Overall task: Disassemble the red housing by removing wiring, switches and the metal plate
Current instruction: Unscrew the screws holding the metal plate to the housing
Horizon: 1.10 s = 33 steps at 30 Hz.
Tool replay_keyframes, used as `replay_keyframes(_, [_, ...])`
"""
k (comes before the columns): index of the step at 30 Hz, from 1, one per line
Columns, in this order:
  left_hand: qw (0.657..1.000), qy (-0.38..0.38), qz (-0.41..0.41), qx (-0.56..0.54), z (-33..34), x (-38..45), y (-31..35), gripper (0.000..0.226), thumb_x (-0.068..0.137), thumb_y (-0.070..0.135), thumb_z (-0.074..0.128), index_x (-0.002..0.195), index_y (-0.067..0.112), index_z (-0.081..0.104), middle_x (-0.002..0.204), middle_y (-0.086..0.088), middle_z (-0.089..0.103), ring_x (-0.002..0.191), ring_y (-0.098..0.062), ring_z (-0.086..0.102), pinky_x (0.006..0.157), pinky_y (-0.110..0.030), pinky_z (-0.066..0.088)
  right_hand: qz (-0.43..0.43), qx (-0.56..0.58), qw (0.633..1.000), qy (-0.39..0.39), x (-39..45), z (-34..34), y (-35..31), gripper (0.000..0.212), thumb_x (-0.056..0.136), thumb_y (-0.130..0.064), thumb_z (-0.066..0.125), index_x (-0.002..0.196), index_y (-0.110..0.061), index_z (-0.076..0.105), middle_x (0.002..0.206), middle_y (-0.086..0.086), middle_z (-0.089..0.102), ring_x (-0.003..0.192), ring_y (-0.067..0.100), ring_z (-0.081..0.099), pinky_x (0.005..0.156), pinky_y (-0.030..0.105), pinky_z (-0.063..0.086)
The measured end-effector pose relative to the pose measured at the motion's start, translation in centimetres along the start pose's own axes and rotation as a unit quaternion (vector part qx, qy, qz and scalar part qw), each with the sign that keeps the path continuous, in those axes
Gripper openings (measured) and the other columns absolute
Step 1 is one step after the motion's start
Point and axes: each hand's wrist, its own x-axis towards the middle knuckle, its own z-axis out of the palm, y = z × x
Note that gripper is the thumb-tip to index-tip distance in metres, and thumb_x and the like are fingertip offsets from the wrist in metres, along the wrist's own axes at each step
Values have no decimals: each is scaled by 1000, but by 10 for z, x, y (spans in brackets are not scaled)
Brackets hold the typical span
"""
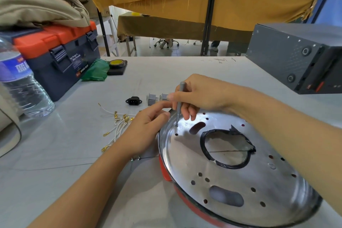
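The round metal plate (231, 176) lies in the red housing (167, 173), whose rim shows along the plate's near left edge. My right hand (201, 96) grips a thin grey screwdriver (179, 102) upright, its tip set on a spot near the plate's far left rim. My left hand (146, 127) rests against that rim, fingers loosely curled beside the tool. On the table behind lie two grey switches (152, 98), a black power socket (133, 101) and a bunch of white wires (118, 126) with brass terminals.
A navy and orange toolbox (61, 55) and a water bottle (20, 81) stand at the left. A green bag (96, 70) and a roll of tape (117, 63) lie behind the wires. A dark metal case (296, 57) sits at the right.
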Motion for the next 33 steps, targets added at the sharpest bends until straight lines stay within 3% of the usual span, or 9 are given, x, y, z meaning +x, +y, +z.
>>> replay_keyframes(3, [1000,-4,2,7,0,0,0,33,87,29,41,112,36,63,102,-28,61,91,-41,58,85,-51,47,-5,-29,993,116,1,18,6,50,93,-40,56,70,2,68,42,-1,60,37,9,53,44,8,41])
replay_keyframes(7, [1000,4,1,9,0,1,-4,31,93,24,42,112,38,62,102,-23,63,92,-38,59,85,-45,48,-11,-65,982,177,-2,26,10,44,97,-31,52,67,-1,65,44,-2,59,36,6,52,45,7,41])
replay_keyframes(10, [1000,2,-4,7,-1,2,-5,33,98,15,42,115,36,61,102,-25,63,93,-40,59,86,-49,47,-8,-90,982,166,-3,29,5,38,98,-22,48,70,-1,62,48,1,60,34,4,49,43,10,42])
replay_keyframes(14, [1000,1,-11,-3,0,1,-2,32,94,20,43,116,35,61,104,-32,59,92,-45,57,88,-56,45,-11,-120,984,128,-1,25,-1,39,98,-20,47,62,-6,55,48,0,55,40,6,42,52,22,41])
replay_keyframes(19, [1000,-5,-14,-3,-1,1,0,33,89,27,42,113,35,62,99,-33,58,87,-47,56,84,-58,45,-26,-103,993,47,-5,11,-2,32,99,-29,50,70,-18,59,55,-3,56,48,2,47,52,12,40])
replay_keyframes(26, [1000,-1,4,9,0,-1,2,29,92,25,43,109,38,63,99,-27,62,89,-39,58,82,-48,47,-26,-86,994,-59,-6,-8,-4,22,98,-23,51,86,-13,67,68,2,58,60,3,53,60,12,46])
replay_keyframes(29, [1000,4,1,7,-1,-1,1,28,95,20,44,109,35,63,100,-28,60,89,-40,57,81,-48,47,-30,-50,997,-48,-8,-5,0,24,97,-26,54,84,-12,68,64,-2,58,54,-1,52,55,9,43])
replay_keyframes(33, [1000,-6,-4,5,0,0,3,32,90,23,42,113,31,63,99,-32,59,87,-43,56,83,-52,47,-35,17,998,58,-8,11,11,37,93,-41,55,70,-15,69,48,-8,55,48,2,49,51,11,42])
